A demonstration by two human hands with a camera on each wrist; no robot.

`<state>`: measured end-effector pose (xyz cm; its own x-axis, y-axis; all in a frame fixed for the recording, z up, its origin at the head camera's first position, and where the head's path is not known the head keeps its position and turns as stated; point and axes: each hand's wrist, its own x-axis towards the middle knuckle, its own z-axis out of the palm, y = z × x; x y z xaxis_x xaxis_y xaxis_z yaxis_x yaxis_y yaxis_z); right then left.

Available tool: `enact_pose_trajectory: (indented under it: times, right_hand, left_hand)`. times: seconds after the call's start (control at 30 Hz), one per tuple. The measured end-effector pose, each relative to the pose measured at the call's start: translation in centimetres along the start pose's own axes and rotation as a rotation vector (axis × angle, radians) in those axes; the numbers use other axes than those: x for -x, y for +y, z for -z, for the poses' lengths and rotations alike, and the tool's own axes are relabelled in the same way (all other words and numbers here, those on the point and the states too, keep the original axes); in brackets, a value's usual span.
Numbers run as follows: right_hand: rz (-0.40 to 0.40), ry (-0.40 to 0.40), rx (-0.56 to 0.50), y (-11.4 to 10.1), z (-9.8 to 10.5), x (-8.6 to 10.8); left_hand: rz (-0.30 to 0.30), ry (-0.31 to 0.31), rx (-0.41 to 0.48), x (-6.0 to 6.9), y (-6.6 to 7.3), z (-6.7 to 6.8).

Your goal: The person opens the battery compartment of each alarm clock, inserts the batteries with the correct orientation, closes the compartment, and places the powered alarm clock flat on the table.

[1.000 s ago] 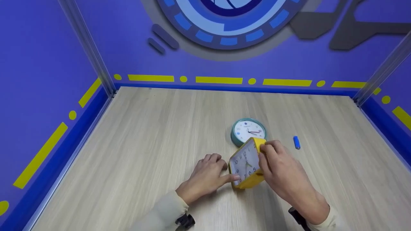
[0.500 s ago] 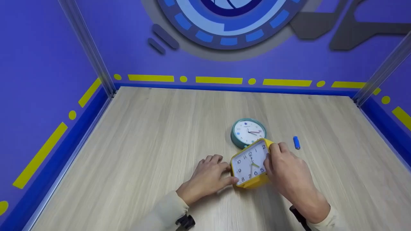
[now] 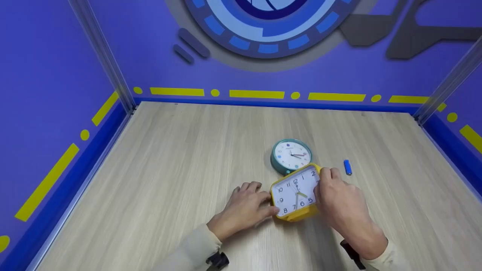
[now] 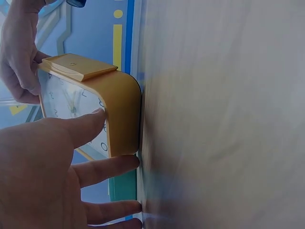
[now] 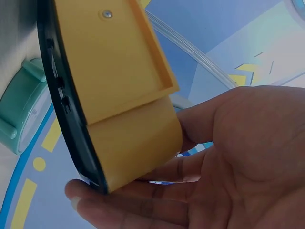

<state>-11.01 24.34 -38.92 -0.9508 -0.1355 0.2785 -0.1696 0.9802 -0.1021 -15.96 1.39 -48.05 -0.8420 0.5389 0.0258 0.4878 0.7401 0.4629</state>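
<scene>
Head: yellow clock (image 3: 295,194) sits tilted between left hand (image 3: 244,209), spread at its lower-left corner, and right hand (image 3: 344,210), gripping its right end | Left wrist: straight thumb (image 4: 86,129) touches the front rim | Right wrist: fingers (image 5: 143,205) clasp the end

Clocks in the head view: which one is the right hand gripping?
The yellow rectangular clock; the right hand grips its side. The round teal clock lies behind, unheld.

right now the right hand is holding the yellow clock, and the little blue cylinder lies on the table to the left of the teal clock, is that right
Not quite: the blue cylinder lies on the table to the right of the teal clock, as the head view shows. The right hand is indeed holding the yellow clock.
</scene>
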Motion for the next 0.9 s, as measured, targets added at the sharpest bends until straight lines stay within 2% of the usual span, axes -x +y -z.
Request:
enact_pose_trajectory:
  times: [0.13,0.37,0.6,0.9]
  right_hand:
    - [-0.011,-0.039,-0.017,0.10,-0.12,-0.08]
    - [-0.022,-0.058,0.001,0.10,-0.17,-0.08]
    - [0.021,-0.004,0.061,0.13,-0.44,0.12]
    - [0.009,-0.064,0.084,0.20,-0.40,0.15]
  left_hand:
    - [0.001,-0.006,0.007,-0.01,0.02,0.17]
    - [0.009,-0.020,0.013,-0.04,-0.07,0.35]
    - [-0.008,0.012,0.012,0.13,-0.12,0.28]
    - [-0.004,0.009,0.015,0.15,-0.12,0.32]
